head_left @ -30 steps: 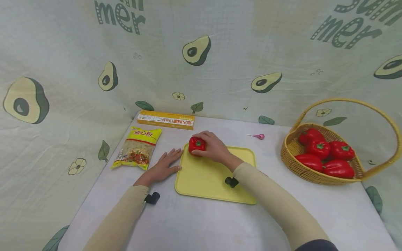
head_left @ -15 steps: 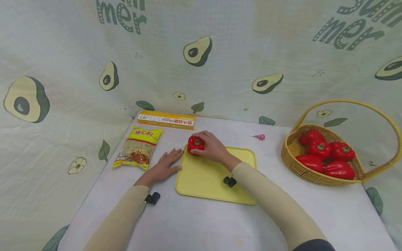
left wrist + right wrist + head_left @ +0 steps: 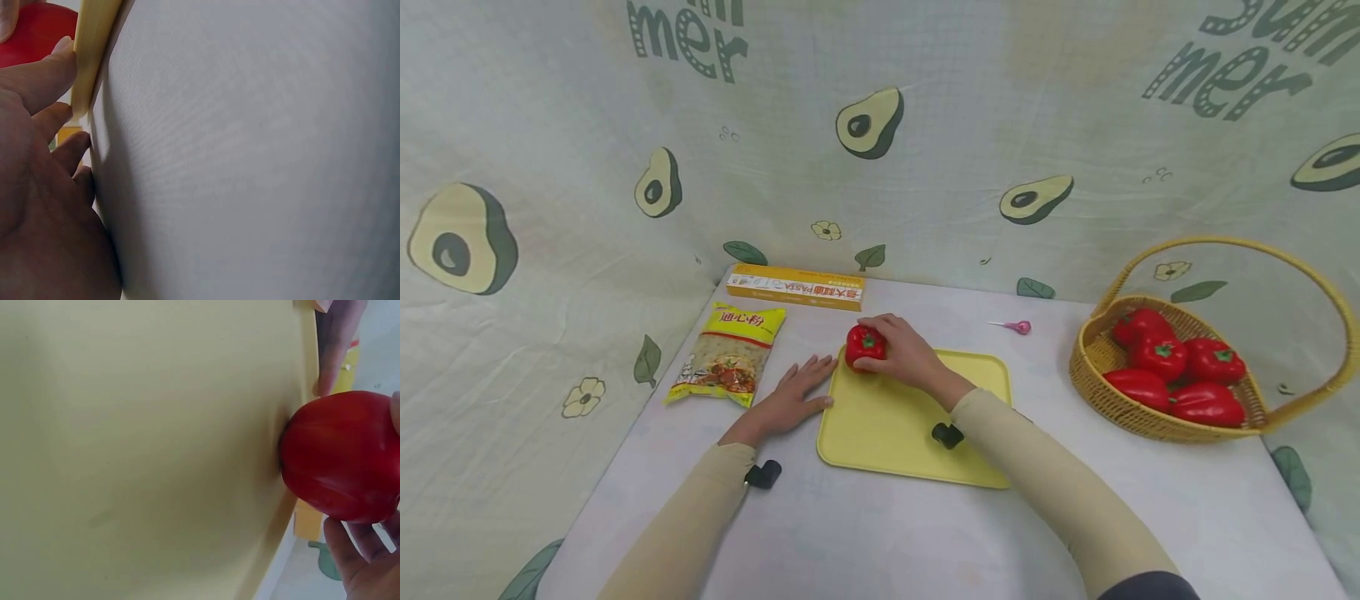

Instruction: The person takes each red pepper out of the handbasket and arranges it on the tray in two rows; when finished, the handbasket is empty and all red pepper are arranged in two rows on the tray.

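Note:
A red bell pepper (image 3: 865, 345) with a green stem stands upright at the far left corner of the yellow tray (image 3: 895, 433). My right hand (image 3: 906, 354) grips it, thumb on the near side and fingers round the far side. In the right wrist view the pepper (image 3: 344, 456) touches the tray's surface (image 3: 156, 425). My left hand (image 3: 790, 398) lies on the table with its fingers straight, its fingertips at the tray's left edge. The left wrist view shows this hand's thumb (image 3: 47, 75) against the tray's rim (image 3: 94, 50).
A wicker basket (image 3: 1090, 387) with several red peppers (image 3: 1161, 358) stands at the right. Left of the tray lies a yellow pasta bag (image 3: 730, 354), and behind it a pasta box (image 3: 795, 287). A pink lollipop (image 3: 1018, 327) lies beyond the tray.
My right hand has shifted the bell pepper slightly left, toward the tray's corner. The left hand has stayed in place.

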### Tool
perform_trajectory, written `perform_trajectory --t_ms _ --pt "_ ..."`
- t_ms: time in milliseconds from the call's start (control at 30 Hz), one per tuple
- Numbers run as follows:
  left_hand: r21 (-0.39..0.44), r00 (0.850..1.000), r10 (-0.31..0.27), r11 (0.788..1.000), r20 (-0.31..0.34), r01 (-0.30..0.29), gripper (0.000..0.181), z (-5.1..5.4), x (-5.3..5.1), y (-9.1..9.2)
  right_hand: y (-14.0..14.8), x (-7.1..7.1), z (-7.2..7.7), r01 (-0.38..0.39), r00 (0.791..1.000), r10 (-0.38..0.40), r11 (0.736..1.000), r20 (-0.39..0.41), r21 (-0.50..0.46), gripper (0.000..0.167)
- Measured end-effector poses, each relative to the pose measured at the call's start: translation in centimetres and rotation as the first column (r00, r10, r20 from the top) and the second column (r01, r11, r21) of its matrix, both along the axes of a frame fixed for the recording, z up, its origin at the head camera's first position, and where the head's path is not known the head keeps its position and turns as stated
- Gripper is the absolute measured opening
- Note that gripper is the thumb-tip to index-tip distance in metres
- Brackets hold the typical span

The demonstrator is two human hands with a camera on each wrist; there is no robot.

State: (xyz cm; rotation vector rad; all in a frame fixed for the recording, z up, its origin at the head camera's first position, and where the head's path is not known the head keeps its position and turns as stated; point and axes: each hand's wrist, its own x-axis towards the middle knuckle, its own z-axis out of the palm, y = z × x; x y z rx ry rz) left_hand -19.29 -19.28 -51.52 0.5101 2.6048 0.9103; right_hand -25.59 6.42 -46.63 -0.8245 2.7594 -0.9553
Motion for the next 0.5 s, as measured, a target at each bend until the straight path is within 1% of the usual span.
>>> perform_trajectory --t_ms 200,500 --pt "0.017 1.0 0.003 1.0 0.001 -0.003 0.074 0.15 0.12 0.03 -0.1 0.14 0.05 0.01 1.0 -0.01 1.0 0.012 0.003 0.072" --pt "0.011 1.0 0.007 1.0 0.007 -0.007 0.073 0.0 0.05 0.06 0.02 0.13 -0.11 0.012 1.0 -0.012 1.0 0.013 0.008 0.074"
